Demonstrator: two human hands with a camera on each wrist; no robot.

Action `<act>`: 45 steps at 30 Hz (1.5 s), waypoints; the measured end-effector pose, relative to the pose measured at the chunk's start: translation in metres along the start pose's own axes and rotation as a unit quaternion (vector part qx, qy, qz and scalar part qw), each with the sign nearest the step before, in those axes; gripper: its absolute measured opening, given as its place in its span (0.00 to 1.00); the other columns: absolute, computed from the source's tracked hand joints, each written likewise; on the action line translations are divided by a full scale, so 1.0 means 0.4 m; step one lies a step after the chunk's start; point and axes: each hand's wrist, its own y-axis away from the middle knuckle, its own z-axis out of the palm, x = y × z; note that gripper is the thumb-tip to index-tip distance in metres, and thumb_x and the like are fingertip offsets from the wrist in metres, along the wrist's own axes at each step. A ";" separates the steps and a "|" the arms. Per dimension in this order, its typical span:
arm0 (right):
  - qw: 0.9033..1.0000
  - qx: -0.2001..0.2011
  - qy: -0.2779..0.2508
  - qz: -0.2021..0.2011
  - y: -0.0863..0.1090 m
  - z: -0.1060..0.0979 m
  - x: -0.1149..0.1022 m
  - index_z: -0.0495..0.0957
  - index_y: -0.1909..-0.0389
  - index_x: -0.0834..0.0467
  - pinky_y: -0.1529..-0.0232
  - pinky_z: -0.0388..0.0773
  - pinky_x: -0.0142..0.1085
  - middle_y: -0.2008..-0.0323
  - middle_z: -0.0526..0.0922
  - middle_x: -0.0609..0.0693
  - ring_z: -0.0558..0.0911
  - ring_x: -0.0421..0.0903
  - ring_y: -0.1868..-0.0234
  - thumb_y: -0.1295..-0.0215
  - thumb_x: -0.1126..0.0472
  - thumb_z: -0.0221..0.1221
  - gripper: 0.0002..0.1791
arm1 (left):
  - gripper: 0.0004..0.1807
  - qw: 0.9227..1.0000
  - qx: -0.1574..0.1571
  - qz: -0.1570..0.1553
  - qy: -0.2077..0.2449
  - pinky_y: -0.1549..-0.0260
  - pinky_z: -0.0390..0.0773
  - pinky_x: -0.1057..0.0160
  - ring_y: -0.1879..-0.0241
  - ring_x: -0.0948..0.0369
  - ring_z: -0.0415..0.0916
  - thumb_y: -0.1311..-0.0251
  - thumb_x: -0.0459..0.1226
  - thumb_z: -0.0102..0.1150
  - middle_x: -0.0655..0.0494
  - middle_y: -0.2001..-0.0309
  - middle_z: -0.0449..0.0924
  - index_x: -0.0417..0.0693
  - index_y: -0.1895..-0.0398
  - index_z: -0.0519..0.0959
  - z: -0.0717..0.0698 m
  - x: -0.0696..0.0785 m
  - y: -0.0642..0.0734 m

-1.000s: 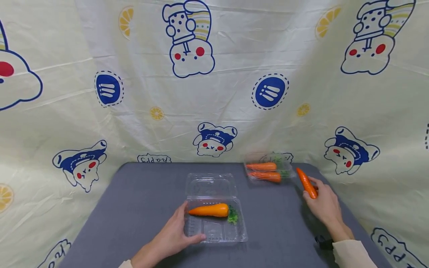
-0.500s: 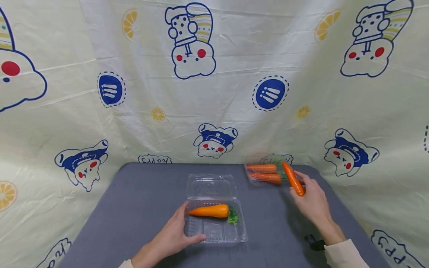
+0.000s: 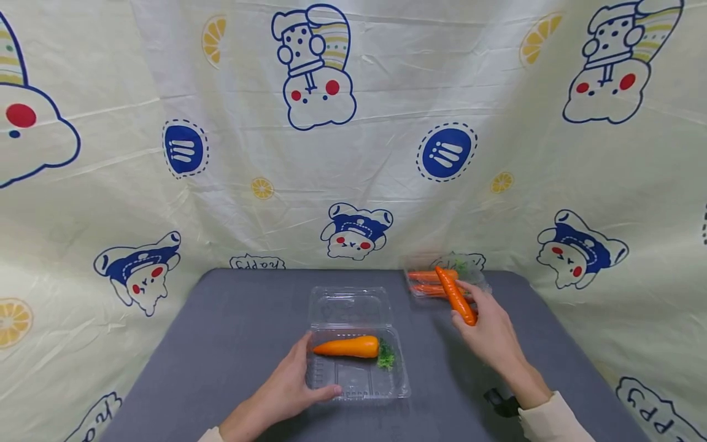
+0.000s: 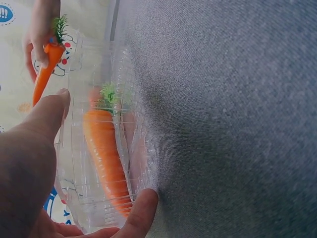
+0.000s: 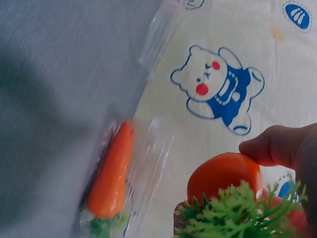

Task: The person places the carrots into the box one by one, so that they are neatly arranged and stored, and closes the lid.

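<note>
My left hand (image 3: 282, 387) grips the left side of an open clear plastic clamshell container (image 3: 350, 382), with the thumb along its front edge. Inside it lies an orange toy-like carrot (image 3: 348, 347), its green leaves to the right and its tip to the left. In the air to the right, my right hand (image 3: 494, 334) holds another orange carrot (image 3: 455, 296) by its thick end, tip pointing away and to the left. Green leaves (image 5: 237, 208) of this held carrot show in the right wrist view. Beyond it, a second clear container (image 3: 479, 283) is partly covered by the held carrot.
Two carrots lie in the back container, the farther carrot (image 3: 425, 276) behind the nearer carrot (image 3: 428, 290). A grey table (image 3: 243, 331) reaches back to a printed cloth wall (image 3: 221, 159). The clamshell's lid (image 3: 350, 306) stands open toward the back.
My right hand has moved left with the carrot, which now overlaps the back container in the head view. The left hand and the near container have stayed in place.
</note>
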 end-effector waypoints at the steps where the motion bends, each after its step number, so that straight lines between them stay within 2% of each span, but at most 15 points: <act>1: 1.000 -0.001 -0.002 -0.003 0.002 0.004 -0.007 0.71 0.13 0.57 0.61 0.80 0.40 0.34 0.86 0.68 0.88 0.58 0.49 0.22 0.62 0.73 0.41 | 0.75 1.000 0.001 0.002 0.000 0.18 0.73 0.27 0.16 0.35 0.72 0.41 0.64 0.88 0.30 0.11 0.65 0.36 0.05 0.53 0.001 -0.001 0.001; 7: 1.000 -0.007 -0.013 -0.024 0.003 0.027 -0.043 0.72 0.13 0.58 0.61 0.81 0.38 0.34 0.86 0.66 0.87 0.56 0.51 0.22 0.62 0.73 0.39 | 0.75 1.000 0.002 0.003 -0.001 0.18 0.74 0.26 0.16 0.34 0.72 0.41 0.64 0.88 0.29 0.11 0.64 0.36 0.05 0.53 0.006 -0.004 0.003; 11: 0.999 -0.010 -0.027 -0.039 0.000 0.038 -0.064 0.73 0.14 0.58 0.58 0.88 0.41 0.32 0.85 0.65 0.90 0.57 0.47 0.21 0.63 0.73 0.38 | 0.74 1.000 -0.001 0.002 -0.003 0.19 0.74 0.26 0.16 0.33 0.71 0.40 0.64 0.87 0.29 0.11 0.63 0.37 0.05 0.53 0.003 -0.001 0.003; 18: 0.997 -0.016 -0.051 -0.048 -0.004 0.059 -0.098 0.73 0.13 0.55 0.56 0.89 0.41 0.33 0.86 0.63 0.90 0.58 0.44 0.21 0.63 0.73 0.39 | 0.74 1.000 0.007 0.022 -0.007 0.18 0.74 0.28 0.17 0.34 0.73 0.40 0.63 0.88 0.29 0.13 0.67 0.34 0.06 0.53 0.003 0.001 0.003; 26: 0.996 -0.030 -0.071 -0.041 0.007 0.075 -0.147 0.72 0.12 0.53 0.50 0.95 0.53 0.31 0.86 0.63 0.91 0.59 0.44 0.21 0.62 0.73 0.40 | 0.74 1.000 -0.005 0.014 -0.008 0.17 0.74 0.29 0.18 0.37 0.75 0.40 0.63 0.88 0.31 0.12 0.67 0.35 0.06 0.53 0.001 0.005 0.000; 30: 0.995 -0.035 -0.082 -0.052 0.008 0.086 -0.169 0.72 0.13 0.53 0.48 0.95 0.54 0.31 0.87 0.63 0.91 0.58 0.46 0.22 0.64 0.74 0.40 | 0.74 1.000 -0.007 0.008 -0.008 0.17 0.73 0.28 0.18 0.36 0.74 0.40 0.64 0.87 0.31 0.11 0.66 0.36 0.05 0.53 -0.002 0.003 0.002; 34: 0.994 -0.039 -0.088 -0.056 0.006 0.094 -0.187 0.72 0.12 0.54 0.51 0.96 0.50 0.33 0.88 0.62 0.91 0.55 0.48 0.22 0.65 0.74 0.41 | 0.74 1.000 -0.009 0.006 -0.010 0.17 0.73 0.28 0.17 0.36 0.74 0.39 0.64 0.87 0.31 0.11 0.65 0.37 0.05 0.53 -0.001 0.000 0.001; 40: 0.990 -0.067 -0.115 -0.043 0.001 0.107 -0.215 0.69 0.11 0.51 0.60 0.94 0.39 0.35 0.87 0.61 0.92 0.52 0.50 0.21 0.63 0.72 0.41 | 0.74 1.000 -0.007 0.003 -0.008 0.17 0.73 0.28 0.16 0.36 0.73 0.40 0.65 0.87 0.31 0.11 0.65 0.37 0.05 0.53 0.002 -0.002 -0.002; 45: 0.989 -0.083 -0.116 -0.044 -0.004 0.125 -0.236 0.68 0.11 0.51 0.57 0.94 0.39 0.35 0.87 0.60 0.91 0.52 0.49 0.20 0.61 0.74 0.42 | 0.74 1.000 -0.001 0.003 -0.008 0.16 0.72 0.28 0.15 0.34 0.71 0.40 0.65 0.87 0.30 0.10 0.62 0.37 0.05 0.54 0.002 -0.002 -0.002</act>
